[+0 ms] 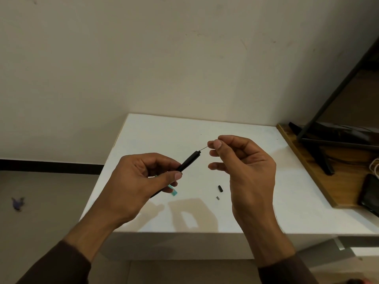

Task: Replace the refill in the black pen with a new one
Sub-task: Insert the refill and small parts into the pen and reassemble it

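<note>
Two dark sleeves enter from the bottom edge, leading to the left hand (pixel 141 181) and the right hand (pixel 242 167), both raised above the white table (pixel 205 128). The left fingers (pixel 174 176) are clenched around the lower barrel of the black pen (pixel 189 161), which points up and away toward the right hand. A thin refill (pixel 204 149) projects from the pen's upper end; the right thumb and forefinger pinch its far tip, with the remaining right fingers (pixel 215 166) loosely curled and grasping nothing else.

No brand, label or writing is legible on any item.

Below the left fingers, a teal piece (pixel 174 192) lies on the table, partly hidden by that hand. Between the two hands, nearer the right palm, lie a small black cap piece (pixel 220 188) and a smaller grey part (pixel 217 198), apart from each other. Beyond the right fingers, a wooden board (pixel 307 160) carries a black stand (pixel 320 154) and a dark phone (pixel 369 193).
</note>
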The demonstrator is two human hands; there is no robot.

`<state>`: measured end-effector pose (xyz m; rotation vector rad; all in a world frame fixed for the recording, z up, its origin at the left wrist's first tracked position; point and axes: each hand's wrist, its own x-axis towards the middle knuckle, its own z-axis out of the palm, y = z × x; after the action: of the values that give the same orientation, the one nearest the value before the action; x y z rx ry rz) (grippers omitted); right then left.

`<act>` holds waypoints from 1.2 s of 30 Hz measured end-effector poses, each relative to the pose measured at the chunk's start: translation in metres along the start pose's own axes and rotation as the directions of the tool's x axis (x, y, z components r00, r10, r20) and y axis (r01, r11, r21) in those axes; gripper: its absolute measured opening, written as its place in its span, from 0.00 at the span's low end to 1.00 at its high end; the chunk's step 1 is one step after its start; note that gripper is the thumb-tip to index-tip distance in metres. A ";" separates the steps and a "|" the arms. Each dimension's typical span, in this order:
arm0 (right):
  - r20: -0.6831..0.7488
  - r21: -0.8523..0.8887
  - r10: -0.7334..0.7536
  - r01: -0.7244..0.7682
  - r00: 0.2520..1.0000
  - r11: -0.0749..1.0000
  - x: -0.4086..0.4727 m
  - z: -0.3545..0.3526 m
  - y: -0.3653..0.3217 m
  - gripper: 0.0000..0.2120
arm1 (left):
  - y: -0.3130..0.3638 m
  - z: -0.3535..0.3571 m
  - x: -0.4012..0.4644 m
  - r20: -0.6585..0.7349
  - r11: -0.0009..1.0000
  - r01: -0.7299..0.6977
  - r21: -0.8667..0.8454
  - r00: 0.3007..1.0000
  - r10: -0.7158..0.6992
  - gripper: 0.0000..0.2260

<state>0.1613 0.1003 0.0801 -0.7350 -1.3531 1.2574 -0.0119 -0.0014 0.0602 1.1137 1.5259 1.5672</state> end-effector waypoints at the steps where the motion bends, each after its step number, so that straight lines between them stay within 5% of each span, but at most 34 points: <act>1: -0.005 -0.003 -0.004 0.004 1.000 1.000 0.000 0.000 0.000 0.04 | 0.000 0.000 0.000 -0.001 1.000 0.003 0.000 1.000 -0.003 0.09; 36: 0.060 -0.142 0.006 0.003 0.998 0.990 -0.004 0.005 0.004 0.04 | 0.003 0.002 -0.001 0.012 1.000 0.008 0.020 1.000 -0.008 0.06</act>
<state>0.1564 0.0960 0.0755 -0.8019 -1.5040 1.2012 -0.0092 -0.0020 0.0625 1.1248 1.5398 1.5404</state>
